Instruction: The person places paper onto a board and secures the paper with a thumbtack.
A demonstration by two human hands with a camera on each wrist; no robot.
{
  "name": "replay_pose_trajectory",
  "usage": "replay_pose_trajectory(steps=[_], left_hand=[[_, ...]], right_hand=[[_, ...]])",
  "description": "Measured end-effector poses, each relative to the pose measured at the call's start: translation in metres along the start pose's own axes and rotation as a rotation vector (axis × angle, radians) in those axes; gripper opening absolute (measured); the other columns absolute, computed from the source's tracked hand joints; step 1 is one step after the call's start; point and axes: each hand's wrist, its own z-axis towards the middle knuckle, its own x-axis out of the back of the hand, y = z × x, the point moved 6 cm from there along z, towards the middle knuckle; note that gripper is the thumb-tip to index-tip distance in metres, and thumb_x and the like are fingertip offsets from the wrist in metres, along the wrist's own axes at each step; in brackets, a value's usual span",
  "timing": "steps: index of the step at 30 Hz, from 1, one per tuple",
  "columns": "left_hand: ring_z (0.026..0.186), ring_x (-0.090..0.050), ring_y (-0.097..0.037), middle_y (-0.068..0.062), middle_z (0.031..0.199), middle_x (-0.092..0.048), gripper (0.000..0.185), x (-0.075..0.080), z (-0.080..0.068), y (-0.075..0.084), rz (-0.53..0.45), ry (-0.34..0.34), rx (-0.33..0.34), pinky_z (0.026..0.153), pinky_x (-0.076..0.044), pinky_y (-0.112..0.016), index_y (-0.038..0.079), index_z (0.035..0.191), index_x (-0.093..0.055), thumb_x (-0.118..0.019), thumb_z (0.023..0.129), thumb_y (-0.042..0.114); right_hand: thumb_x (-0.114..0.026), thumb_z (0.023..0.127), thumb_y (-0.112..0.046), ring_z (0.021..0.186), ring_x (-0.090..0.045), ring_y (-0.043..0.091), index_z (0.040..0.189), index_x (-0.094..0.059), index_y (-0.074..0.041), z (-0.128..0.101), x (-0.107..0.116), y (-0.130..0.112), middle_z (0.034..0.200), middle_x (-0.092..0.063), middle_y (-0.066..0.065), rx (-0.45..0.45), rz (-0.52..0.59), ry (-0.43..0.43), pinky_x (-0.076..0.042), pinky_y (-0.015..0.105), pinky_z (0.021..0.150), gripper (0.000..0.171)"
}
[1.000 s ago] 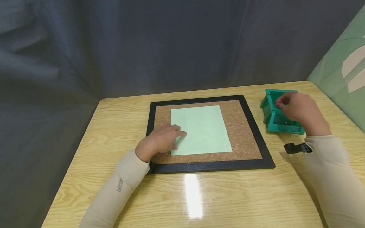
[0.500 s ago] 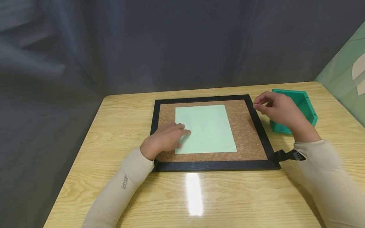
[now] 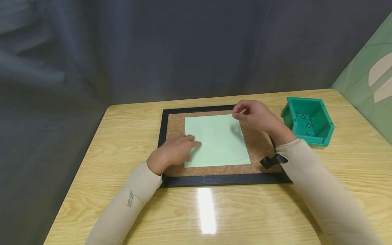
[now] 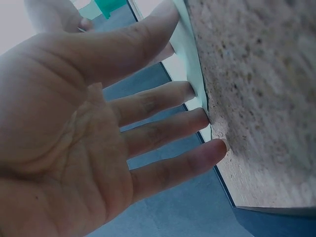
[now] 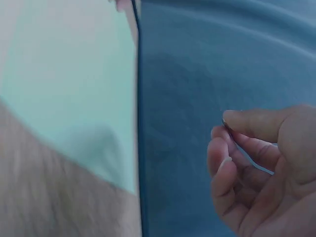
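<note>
A pale green sheet of paper [image 3: 218, 144] lies on a cork board with a black frame [image 3: 225, 179]. My left hand [image 3: 174, 151] rests with spread, fairly straight fingers at the sheet's left edge; in the left wrist view the fingertips [image 4: 200, 118] touch paper and cork. Above the sheet's upper right corner, my right hand [image 3: 257, 115] pinches a small metal tack [image 5: 226, 124] between thumb and index finger. Only a dark, shiny sliver of it shows; the fingers hide the rest. The right hand's shadow falls on the paper.
A green plastic bin [image 3: 328, 122] stands to the right of the board, with several small metal tacks [image 3: 304, 117] in it. The wooden table [image 3: 251, 211] ends at a dark curtain [image 3: 183, 51] behind. A black strap [image 3: 271, 161] sticks out from the right wrist.
My right hand has come out of the green bin with a tack and moved left, over the sheet's upper right corner. The left hand has stayed on the paper's left edge.
</note>
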Motion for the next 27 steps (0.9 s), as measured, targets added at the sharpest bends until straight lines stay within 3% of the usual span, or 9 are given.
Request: replay_pose_trajectory(steps=[7, 14, 22, 27], left_hand=[[0.148, -0.036, -0.029, -0.007, 0.158, -0.040, 0.063, 0.003, 0.003, 0.000, 0.009, -0.010, 0.001, 0.122, -0.030, -0.045, 0.024, 0.149, -0.048, -0.073, 0.091, 0.022], [0.147, -0.037, -0.029, -0.007, 0.158, -0.040, 0.063, 0.003, 0.005, -0.002, 0.030, -0.013, -0.001, 0.121, -0.032, -0.045, 0.025, 0.149, -0.048, -0.073, 0.092, 0.023], [0.143, -0.043, -0.031, -0.009, 0.156, -0.043, 0.062, 0.004, 0.004, -0.003, 0.028, 0.010, -0.010, 0.113, -0.041, -0.048, 0.023, 0.147, -0.051, -0.075, 0.090, 0.023], [0.145, -0.040, -0.033, -0.010, 0.157, -0.042, 0.061, 0.005, 0.003, -0.002, 0.015, 0.010, -0.018, 0.117, -0.037, -0.048, 0.023, 0.147, -0.051, -0.074, 0.091, 0.021]], right_hand=[[-0.061, 0.100, -0.025, 0.085, -0.059, 0.022, 0.105, -0.066, -0.018, 0.018, -0.037, -0.014, 0.108, -0.066, 0.004, 0.023, -0.039, -0.058, -0.046, 0.034, 0.066, 0.009], [-0.063, 0.098, -0.019, 0.075, -0.055, 0.019, 0.101, -0.069, -0.015, 0.040, -0.070, -0.023, 0.096, -0.066, 0.004, 0.085, -0.025, -0.101, -0.044, 0.031, 0.065, 0.008], [-0.060, 0.100, -0.020, 0.085, -0.056, 0.018, 0.101, -0.069, -0.017, 0.071, -0.097, -0.032, 0.101, -0.068, 0.002, 0.071, 0.042, -0.199, -0.046, 0.031, 0.072, 0.010], [-0.056, 0.100, -0.015, 0.082, -0.053, 0.018, 0.100, -0.070, -0.016, 0.082, -0.109, -0.036, 0.100, -0.068, 0.002, 0.040, 0.035, -0.192, -0.044, 0.030, 0.073, 0.014]])
